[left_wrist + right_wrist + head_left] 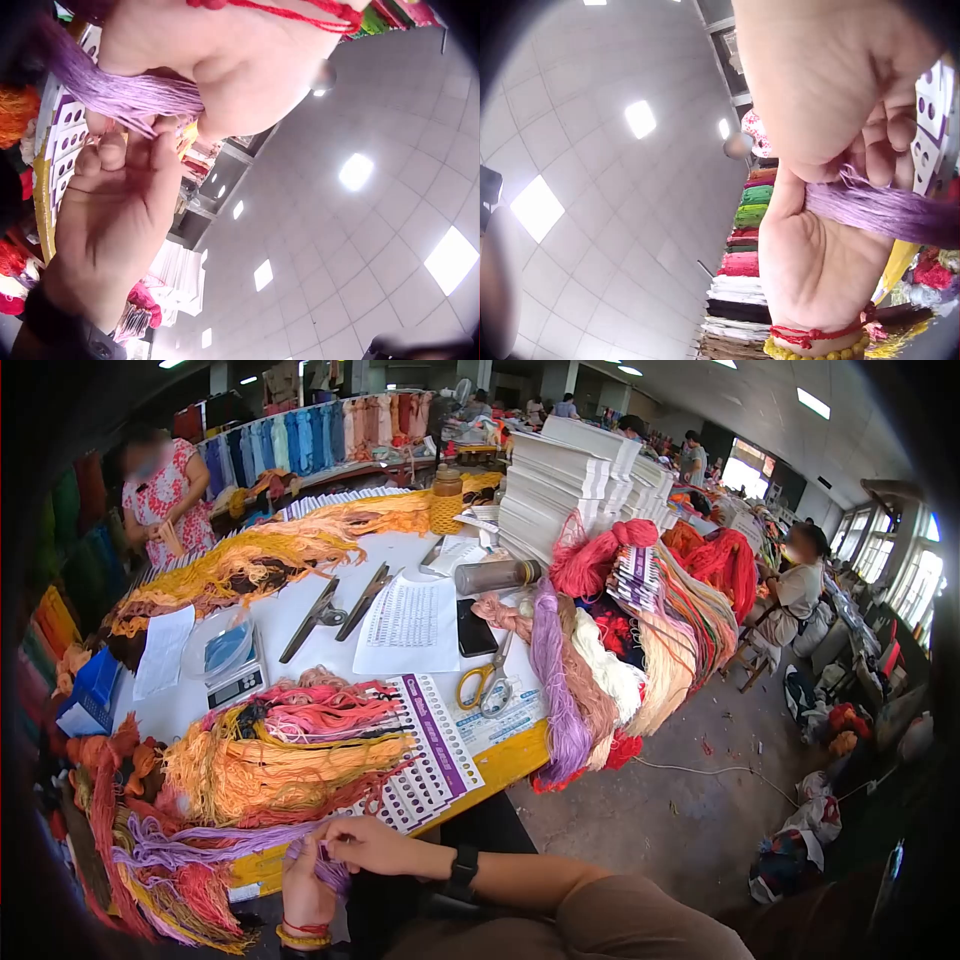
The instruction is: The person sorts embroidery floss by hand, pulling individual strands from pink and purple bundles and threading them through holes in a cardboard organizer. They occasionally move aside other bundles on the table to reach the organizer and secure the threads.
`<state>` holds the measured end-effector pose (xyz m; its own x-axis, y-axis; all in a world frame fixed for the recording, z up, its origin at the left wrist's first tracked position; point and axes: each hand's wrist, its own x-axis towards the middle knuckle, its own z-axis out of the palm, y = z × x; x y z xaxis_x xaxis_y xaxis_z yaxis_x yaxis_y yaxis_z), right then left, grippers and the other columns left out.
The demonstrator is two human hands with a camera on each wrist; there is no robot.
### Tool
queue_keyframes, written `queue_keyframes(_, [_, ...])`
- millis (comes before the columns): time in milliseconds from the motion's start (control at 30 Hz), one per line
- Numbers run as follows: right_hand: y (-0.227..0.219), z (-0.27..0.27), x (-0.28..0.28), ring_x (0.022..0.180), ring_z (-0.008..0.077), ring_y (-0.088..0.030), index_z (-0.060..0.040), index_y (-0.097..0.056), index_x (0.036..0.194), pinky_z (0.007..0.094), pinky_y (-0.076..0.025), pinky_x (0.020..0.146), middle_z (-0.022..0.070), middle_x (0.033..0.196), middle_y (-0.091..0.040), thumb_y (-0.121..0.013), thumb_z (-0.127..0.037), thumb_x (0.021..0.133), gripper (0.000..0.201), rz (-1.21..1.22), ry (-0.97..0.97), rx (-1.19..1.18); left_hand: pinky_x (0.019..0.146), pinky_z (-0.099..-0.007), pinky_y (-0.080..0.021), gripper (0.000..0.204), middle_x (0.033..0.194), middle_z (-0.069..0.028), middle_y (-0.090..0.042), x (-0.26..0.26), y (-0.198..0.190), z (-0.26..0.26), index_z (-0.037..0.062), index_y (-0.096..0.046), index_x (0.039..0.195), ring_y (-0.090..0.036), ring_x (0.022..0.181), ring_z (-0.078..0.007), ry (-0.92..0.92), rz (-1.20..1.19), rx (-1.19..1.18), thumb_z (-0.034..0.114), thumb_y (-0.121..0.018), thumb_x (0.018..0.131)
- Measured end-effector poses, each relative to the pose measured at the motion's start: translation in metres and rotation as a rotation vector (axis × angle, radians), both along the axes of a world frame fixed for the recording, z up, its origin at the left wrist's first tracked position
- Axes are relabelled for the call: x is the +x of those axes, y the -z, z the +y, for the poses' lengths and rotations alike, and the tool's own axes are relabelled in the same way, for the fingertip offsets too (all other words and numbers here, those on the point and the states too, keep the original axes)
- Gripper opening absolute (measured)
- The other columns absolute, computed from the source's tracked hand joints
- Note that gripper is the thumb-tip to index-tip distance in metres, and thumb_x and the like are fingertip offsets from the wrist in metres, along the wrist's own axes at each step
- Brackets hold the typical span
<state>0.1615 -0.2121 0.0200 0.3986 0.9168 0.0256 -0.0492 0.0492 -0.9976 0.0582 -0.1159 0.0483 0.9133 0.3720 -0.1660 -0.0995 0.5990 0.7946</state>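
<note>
Low in the head view, both hands meet at the table's front edge over a hank of purple embroidery thread (333,873). My left hand (306,890), wearing a red cord and yellow beads, holds the hank across its palm, thumb over the strands, as the left wrist view shows. The right hand (375,846), with a black watch, curls its fingers at the thread's end and pinches strands there. In the right wrist view, loose strand tips stick up beside the right fingertips (881,161). More purple thread (215,842) lies along the table edge left of the hands.
Orange and pink hanks (290,755) lie on a punched thread card (435,745) just beyond the hands. Scissors (485,685), a phone (476,628), a scale (237,685) and paper stacks (555,490) are further back. Hanks (620,650) drape over the right edge.
</note>
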Motion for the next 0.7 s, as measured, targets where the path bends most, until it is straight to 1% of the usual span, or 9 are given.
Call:
queue_keyframes(67, [0.000, 0.000, 0.005, 0.054, 0.0065, -0.049, -0.0006, -0.051, 0.085, 0.0203, -0.040, 0.048, 0.0047, 0.090, -0.059, -0.051, -0.010, 0.085, 0.009, 0.277, -0.026, -0.016, 0.065, -0.0340, -0.048, 0.029, 0.090, -0.0137, -0.059, -0.001, -0.004, 0.004, -0.0037, -0.054, 0.103, -0.058, 0.079, -0.0232, 0.061, -0.024, 0.013, 0.021, -0.042, 0.091])
queue_keyframes(100, [0.000, 0.000, 0.006, 0.054, 0.0065, -0.049, -0.0006, -0.051, 0.085, 0.0203, -0.040, 0.048, 0.0047, 0.090, -0.059, -0.051, -0.010, 0.085, 0.009, 0.278, -0.038, -0.018, 0.065, -0.0340, -0.048, 0.029, 0.090, -0.0137, -0.059, -0.001, -0.003, 0.005, -0.0037, -0.054, 0.103, -0.058, 0.079, -0.0232, 0.049, -0.023, 0.012, 0.021, -0.042, 0.091])
queue_keyframes(167, [-0.002, -0.002, 0.004, 0.053, 0.0052, -0.046, -0.0008, -0.052, 0.087, 0.0185, -0.039, 0.047, 0.0057, 0.103, -0.057, -0.052, -0.009, 0.085, 0.008, 0.288, -0.034, 0.033, 0.067, -0.0336, -0.048, 0.027, 0.089, -0.0138, -0.060, -0.001, 0.003, 0.005, -0.0044, -0.055, 0.101, -0.059, 0.078, -0.0227, -0.112, 0.029, 0.031, 0.018, -0.043, 0.090])
queue_keyframes(200, [-0.003, -0.002, 0.003, 0.052, 0.0055, -0.045, -0.0006, -0.053, 0.087, 0.0187, -0.039, 0.047, 0.0064, 0.112, -0.053, -0.052, -0.009, 0.085, 0.009, 0.263, -0.037, 0.011, 0.067, -0.0336, -0.048, 0.027, 0.089, -0.0138, -0.060, -0.003, 0.003, 0.005, -0.0044, -0.055, 0.101, -0.059, 0.078, -0.0227, -0.137, 0.042, 0.027, 0.018, -0.043, 0.090])
queue_keyframes(367, [-0.005, -0.006, 0.004, 0.058, 0.0046, -0.049, -0.0024, -0.057, 0.091, 0.0180, -0.041, 0.050, 0.0001, 0.090, -0.058, -0.054, -0.013, 0.085, 0.012, 0.195, -0.104, -0.107, 0.073, -0.0320, -0.047, 0.025, 0.094, -0.0114, -0.059, -0.005, 0.001, 0.008, -0.0039, -0.055, 0.100, -0.058, 0.083, -0.0209, -0.108, 0.068, -0.004, 0.016, -0.045, 0.090])
queue_keyframes(433, [-0.009, -0.006, 0.003, 0.059, 0.0051, -0.051, -0.0034, -0.058, 0.089, 0.0184, -0.043, 0.052, 0.0009, 0.092, -0.059, -0.054, -0.013, 0.086, 0.011, 0.173, -0.088, -0.111, 0.073, -0.0311, -0.047, 0.025, 0.094, -0.0113, -0.060, -0.007, -0.003, 0.008, -0.0037, -0.056, 0.101, -0.058, 0.084, -0.0200, -0.152, 0.070, 0.007, 0.017, -0.044, 0.091])
queue_keyframes(500, [-0.007, -0.005, 0.005, 0.060, 0.0057, -0.052, -0.0035, -0.057, 0.089, 0.0191, -0.043, 0.053, 0.0018, 0.096, -0.060, -0.053, -0.012, 0.086, 0.010, 0.167, -0.114, -0.105, 0.073, -0.0302, -0.047, 0.026, 0.093, -0.0110, -0.060, -0.009, 0.002, 0.014, -0.0036, -0.056, 0.101, -0.059, 0.082, -0.0186, -0.085, 0.066, -0.024, 0.017, -0.043, 0.091])
queue_keyframes(533, [-0.009, -0.005, 0.005, 0.060, 0.0061, -0.053, -0.0037, -0.056, 0.090, 0.0192, -0.044, 0.054, 0.0029, 0.098, -0.061, -0.053, -0.012, 0.087, 0.010, 0.161, -0.106, -0.117, 0.073, -0.0302, -0.047, 0.026, 0.093, -0.0110, -0.060, -0.010, 0.002, 0.015, -0.0036, -0.056, 0.101, -0.059, 0.082, -0.0186, -0.109, 0.082, -0.022, 0.017, -0.043, 0.091])
queue_keyframes(700, [-0.014, -0.004, 0.005, 0.058, 0.0062, -0.052, -0.0034, -0.053, 0.088, 0.0190, -0.043, 0.052, 0.0032, 0.082, -0.061, -0.052, -0.013, 0.087, 0.010, 0.169, -0.128, -0.158, 0.067, -0.0276, -0.049, 0.029, 0.089, -0.0097, -0.061, -0.014, -0.003, 0.020, -0.0034, -0.056, 0.102, -0.059, 0.079, -0.0169, -0.031, 0.060, -0.080, 0.021, -0.044, 0.092])
